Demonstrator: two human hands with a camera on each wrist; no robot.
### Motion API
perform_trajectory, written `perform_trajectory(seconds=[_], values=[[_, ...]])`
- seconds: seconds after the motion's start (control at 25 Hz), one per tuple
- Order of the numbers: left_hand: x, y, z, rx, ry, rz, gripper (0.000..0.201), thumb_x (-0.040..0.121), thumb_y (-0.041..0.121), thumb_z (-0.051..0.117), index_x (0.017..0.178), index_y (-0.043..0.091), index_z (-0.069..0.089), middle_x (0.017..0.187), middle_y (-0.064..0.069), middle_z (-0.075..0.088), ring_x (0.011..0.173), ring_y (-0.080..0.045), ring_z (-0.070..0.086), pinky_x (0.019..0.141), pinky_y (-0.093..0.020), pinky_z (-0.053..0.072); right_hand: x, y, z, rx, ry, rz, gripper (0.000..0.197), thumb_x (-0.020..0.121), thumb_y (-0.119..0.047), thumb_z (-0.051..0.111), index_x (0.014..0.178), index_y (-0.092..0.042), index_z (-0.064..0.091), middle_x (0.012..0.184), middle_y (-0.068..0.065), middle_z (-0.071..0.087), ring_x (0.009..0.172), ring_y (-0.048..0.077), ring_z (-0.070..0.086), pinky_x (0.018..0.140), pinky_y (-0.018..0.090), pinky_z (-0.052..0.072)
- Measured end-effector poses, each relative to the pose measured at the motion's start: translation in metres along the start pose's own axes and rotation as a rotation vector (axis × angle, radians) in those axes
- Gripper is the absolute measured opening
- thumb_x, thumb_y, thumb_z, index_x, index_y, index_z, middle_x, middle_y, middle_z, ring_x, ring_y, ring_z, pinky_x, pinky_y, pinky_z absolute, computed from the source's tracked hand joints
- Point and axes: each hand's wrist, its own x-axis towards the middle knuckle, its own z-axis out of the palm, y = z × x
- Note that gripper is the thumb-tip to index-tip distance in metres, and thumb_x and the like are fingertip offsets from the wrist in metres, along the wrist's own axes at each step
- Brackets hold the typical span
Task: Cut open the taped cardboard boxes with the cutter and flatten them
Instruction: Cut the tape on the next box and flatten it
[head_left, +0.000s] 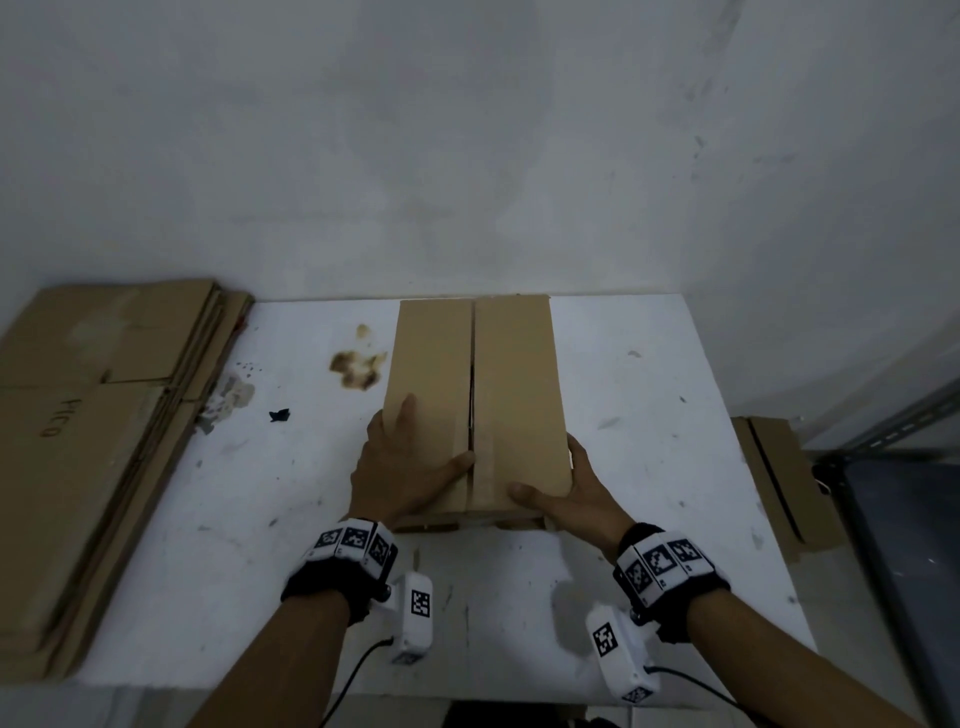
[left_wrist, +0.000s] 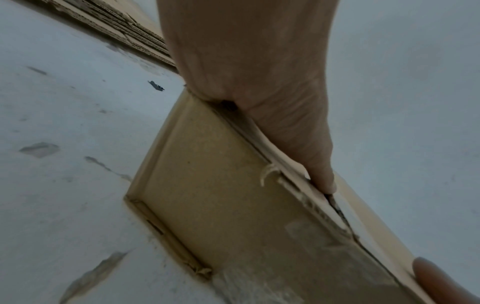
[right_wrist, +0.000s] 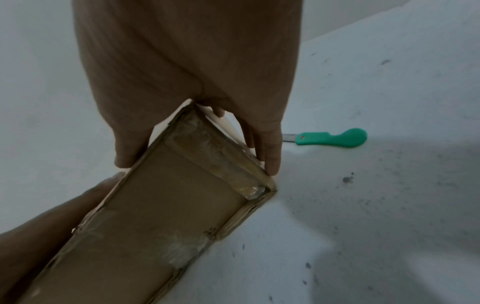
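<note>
Both hands grip the near end of a cardboard box (head_left: 474, 400) standing on the white table (head_left: 649, 467), roughly centre. Left hand (head_left: 402, 470) lies over the box's top left near corner, thumb stretched along the near edge to the centre seam, thumb tip touching the seam; other fingers lie together on the top panel. Right hand (head_left: 574, 496) clasps the near right corner: thumb on top, fingers together and pressed down the right side wall, seen in the right wrist view. Top flaps meet at a slit running near to far; whether it is fully cut, cannot tell. Worn clear tape (right_wrist: 221, 152) on the box's near end face.

Green-handled cutter (right_wrist: 332, 138) lies on the table just beyond the right fingers, right of the box, untouched; blade partly hidden.

Farther left, a stack of flattened cardboard (head_left: 98, 441) covers the table's left edge. Small black scrap (head_left: 279, 415) and brown stain (head_left: 358, 364) between stack and box. Off the table on the right, another box (head_left: 784, 483) lower down.
</note>
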Motion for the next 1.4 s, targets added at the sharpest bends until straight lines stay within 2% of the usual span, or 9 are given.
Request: perform_trajectory(seconds=[0.16,0.24,0.44,0.68,0.84,0.92,1.04,1.24,1.4], values=[[-0.005,0.006,-0.004,-0.041,0.000,-0.016,0.134,0.046,0.103,0.048,0.154,0.043,-0.004,0.163,-0.006,0.009,0.146,-0.034,0.026,0.112,-0.056,0.034,-0.003,-0.005,0.003,0.006,-0.014,0.038,0.108,0.073,-0.047,0.084,0.153,-0.039,0.011,0.133,-0.006,0.056,0.113,0.011,0.059,0.094,0.031,0.055],[-0.005,0.002,-0.010,-0.099,-0.009,-0.033,0.139,0.043,0.101,0.054,0.153,0.044,-0.009,0.162,-0.005,0.010,0.145,-0.032,0.027,0.112,-0.057,0.035,-0.013,-0.021,0.004,0.048,-0.024,0.026,0.094,0.084,-0.044,0.076,0.153,-0.043,0.012,0.135,-0.009,0.051,0.110,0.004,0.056,0.084,0.022,0.053],[0.001,-0.017,-0.027,-0.364,-0.105,-0.006,0.131,0.050,0.099,0.050,0.155,0.045,-0.006,0.159,-0.004,0.020,0.140,-0.031,0.037,0.113,-0.052,0.037,-0.035,-0.074,0.007,0.056,0.083,-0.123,0.056,0.085,-0.047,0.070,0.135,-0.053,0.045,0.144,-0.010,0.040,0.126,0.015,0.048,0.088,0.024,0.051],[-0.005,-0.018,-0.057,-0.666,-0.334,0.146,0.084,0.078,0.085,0.048,0.150,0.047,0.028,0.153,0.021,0.035,0.139,-0.005,0.036,0.113,-0.034,0.030,-0.054,-0.113,0.047,-0.350,0.238,-0.355,0.073,0.061,-0.073,0.071,0.127,-0.043,0.056,0.134,-0.014,0.023,0.114,0.009,0.046,0.092,0.014,0.047],[-0.009,-0.017,-0.080,-0.796,-0.387,0.037,0.098,0.065,0.091,0.037,0.150,0.043,0.033,0.149,0.010,0.043,0.136,-0.015,0.042,0.113,-0.048,0.032,-0.045,-0.107,0.078,-0.397,0.255,-0.406,0.074,0.066,-0.072,0.072,0.130,-0.040,0.052,0.134,-0.014,0.020,0.112,0.014,0.047,0.094,0.018,0.048],[-0.011,-0.015,-0.092,-0.847,-0.339,0.031,0.091,0.063,0.094,0.039,0.143,0.049,0.037,0.152,0.008,0.043,0.138,-0.018,0.042,0.116,-0.055,0.028,-0.042,-0.111,0.086,-0.353,0.205,-0.375,0.078,0.068,-0.071,0.069,0.135,-0.040,0.045,0.131,-0.011,0.027,0.107,0.010,0.050,0.083,0.010,0.047],[0.000,-0.010,-0.107,-0.952,-0.259,-0.023,0.114,0.047,0.095,0.063,0.145,0.041,0.043,0.142,0.006,0.055,0.126,-0.019,0.054,0.109,-0.053,0.041,-0.034,-0.103,0.089,-0.156,0.168,-0.299,0.065,0.077,-0.071,0.056,0.135,-0.045,0.040,0.119,-0.005,0.049,0.095,0.013,0.060,0.068,0.018,0.052],[-0.005,0.005,-0.117,-0.784,-0.364,-0.034,0.074,0.072,0.062,0.077,0.136,0.040,0.046,0.118,0.011,0.064,0.102,-0.012,0.064,0.074,-0.031,0.053,0.000,-0.063,0.080,0.039,0.153,0.164,0.044,0.101,-0.061,0.032,0.129,-0.031,0.047,0.107,0.003,0.059,0.100,0.025,0.061,0.079,0.041,0.053],[0.002,-0.009,-0.116,-0.856,-0.393,-0.093,0.087,0.058,0.069,0.082,0.133,0.035,0.055,0.120,0.005,0.070,0.109,-0.020,0.067,0.096,-0.046,0.052,0.017,-0.044,0.084,0.079,0.014,0.347,0.056,0.096,-0.066,0.042,0.135,-0.026,0.048,0.112,0.005,0.060,0.106,0.027,0.061,0.088,0.042,0.053]])
